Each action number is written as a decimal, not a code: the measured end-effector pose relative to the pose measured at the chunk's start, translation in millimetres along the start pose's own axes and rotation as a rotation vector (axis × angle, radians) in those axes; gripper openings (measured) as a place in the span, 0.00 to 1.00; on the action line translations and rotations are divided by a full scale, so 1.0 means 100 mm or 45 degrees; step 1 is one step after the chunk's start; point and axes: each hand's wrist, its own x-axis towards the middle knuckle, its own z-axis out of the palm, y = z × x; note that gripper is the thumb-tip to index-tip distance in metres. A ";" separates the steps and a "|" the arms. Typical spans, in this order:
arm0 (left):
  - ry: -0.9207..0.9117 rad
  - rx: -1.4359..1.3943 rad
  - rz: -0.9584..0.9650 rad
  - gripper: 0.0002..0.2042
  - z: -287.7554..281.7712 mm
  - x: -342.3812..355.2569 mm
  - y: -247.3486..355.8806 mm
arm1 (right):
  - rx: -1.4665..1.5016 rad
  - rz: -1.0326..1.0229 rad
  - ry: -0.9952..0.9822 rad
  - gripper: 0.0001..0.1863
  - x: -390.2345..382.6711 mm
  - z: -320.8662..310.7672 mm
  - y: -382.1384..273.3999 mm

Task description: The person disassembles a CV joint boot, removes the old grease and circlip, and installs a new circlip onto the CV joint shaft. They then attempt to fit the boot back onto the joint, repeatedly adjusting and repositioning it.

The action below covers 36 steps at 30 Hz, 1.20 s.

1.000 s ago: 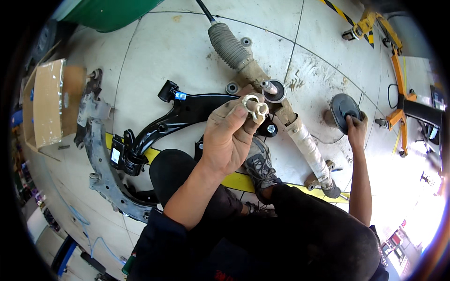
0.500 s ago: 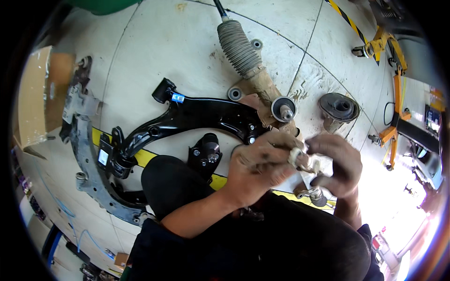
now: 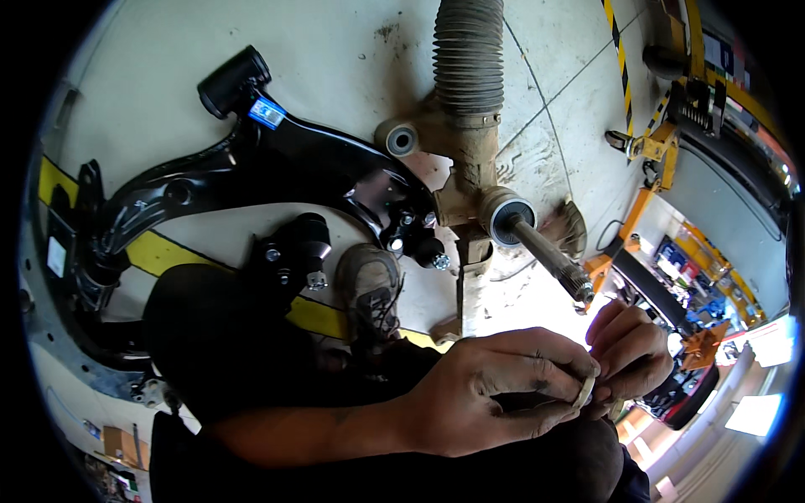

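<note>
Head view: the floor (image 3: 335,50) is pale painted concrete, scuffed and stained, crossed by a yellow stripe (image 3: 159,251) that runs from its left edge toward the middle. At the right edge of the floor stand yellow and orange workshop equipment (image 3: 662,155) and, beyond it, a bright shop interior with shelves.

A black control arm (image 3: 251,172) lies across the upper left of the floor; a small blue rectangular label (image 3: 267,113) sits near its round bushing end. A white label (image 3: 56,256) shows at the arm's left end.

A tan, dirty steering rack (image 3: 470,159) lies with its long axis running from the top edge down toward the person, its grey ribbed boot at the top and its splined shaft (image 3: 549,260) pointing down-right.

Low in the middle, the left hand (image 3: 495,394) and right hand (image 3: 629,360) meet, fingers curled, pinching a small pale ring (image 3: 585,390) between them, above the lap. A worn shoe (image 3: 369,293) rests on the stripe.
</note>
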 end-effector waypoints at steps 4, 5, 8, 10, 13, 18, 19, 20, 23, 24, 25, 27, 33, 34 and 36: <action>0.160 -0.022 -0.034 0.09 -0.04 0.03 0.03 | -0.249 -0.006 0.003 0.07 0.19 -0.04 0.01; 0.177 0.020 -0.067 0.08 -0.08 0.06 0.03 | -0.434 0.029 -0.049 0.07 0.25 -0.05 -0.03; 0.396 0.175 -0.137 0.07 -0.16 0.10 0.05 | -0.736 0.072 0.108 0.08 0.39 -0.01 -0.09; 0.416 0.373 -0.083 0.14 -0.23 0.12 0.06 | -0.980 0.112 0.197 0.05 0.40 0.07 -0.09; 0.386 0.643 0.099 0.19 -0.25 0.18 0.03 | -1.156 0.152 0.216 0.04 0.42 0.13 -0.07; 0.309 0.727 0.384 0.25 -0.27 0.37 -0.12 | -1.224 0.112 0.143 0.08 0.44 0.14 -0.06; 0.303 0.719 0.415 0.24 -0.26 0.40 -0.15 | -1.223 0.104 0.118 0.09 0.44 0.13 -0.06; 0.282 0.723 0.453 0.24 -0.26 0.43 -0.17 | -1.219 0.094 0.112 0.09 0.45 0.13 -0.07; 0.222 0.767 0.488 0.22 -0.28 0.49 -0.18 | -1.226 0.055 0.134 0.09 0.43 0.13 -0.04; 0.211 0.787 0.479 0.21 -0.29 0.49 -0.18 | -1.203 0.057 0.171 0.09 0.41 0.14 -0.02; 0.235 0.781 0.478 0.19 -0.29 0.49 -0.17 | -1.178 0.055 0.199 0.09 0.39 0.14 0.00; 0.232 0.792 0.474 0.20 -0.30 0.48 -0.17 | -1.130 0.089 0.251 0.09 0.35 0.15 0.02; 0.256 0.796 0.421 0.20 -0.32 0.48 -0.21 | -1.122 0.225 0.197 0.07 0.31 0.14 0.03; 0.254 0.802 0.422 0.20 -0.33 0.49 -0.22 | -1.131 0.236 0.186 0.07 0.31 0.14 0.03; 0.259 0.837 0.443 0.20 -0.36 0.50 -0.23 | -1.154 0.287 0.150 0.07 0.30 0.13 0.05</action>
